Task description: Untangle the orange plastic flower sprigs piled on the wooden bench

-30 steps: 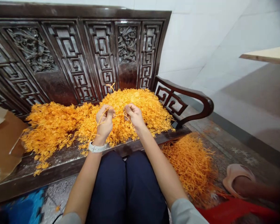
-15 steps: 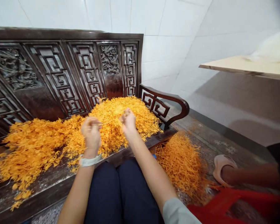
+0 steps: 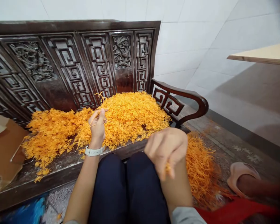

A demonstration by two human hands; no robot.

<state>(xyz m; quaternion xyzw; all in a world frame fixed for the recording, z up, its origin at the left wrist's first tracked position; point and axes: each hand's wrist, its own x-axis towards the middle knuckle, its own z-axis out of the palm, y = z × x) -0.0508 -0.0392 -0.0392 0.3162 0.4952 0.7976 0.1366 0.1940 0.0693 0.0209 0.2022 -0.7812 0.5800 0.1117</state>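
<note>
My left hand [image 3: 97, 129], with a pale watch band at the wrist, is closed on a thin branched orange plastic stem [image 3: 101, 97]. Its forked end sticks up past the fingers, above the heap of small orange plastic pieces [image 3: 135, 109] on the bench. Nearer to me, over my right thigh, my right hand [image 3: 169, 147] is bent downward with its fingers pinched. A small orange piece [image 3: 168, 168] shows between those fingertips; its exact shape is blurred.
The dark carved wooden bench [image 3: 53, 93] has a curved armrest [image 3: 202, 104] at right. A cardboard box [image 3: 4, 152] sits on its left end. Thin orange stems [image 3: 198, 168] lie heaped on the floor. At right are a person's shoe [image 3: 241, 177], something red [image 3: 238, 213] and a board edge [image 3: 259, 55].
My right hand has come back from the heap toward my lap, turning downward. The left hand stays over the heap, its branched stem now clearly visible. The view has swung left.
</note>
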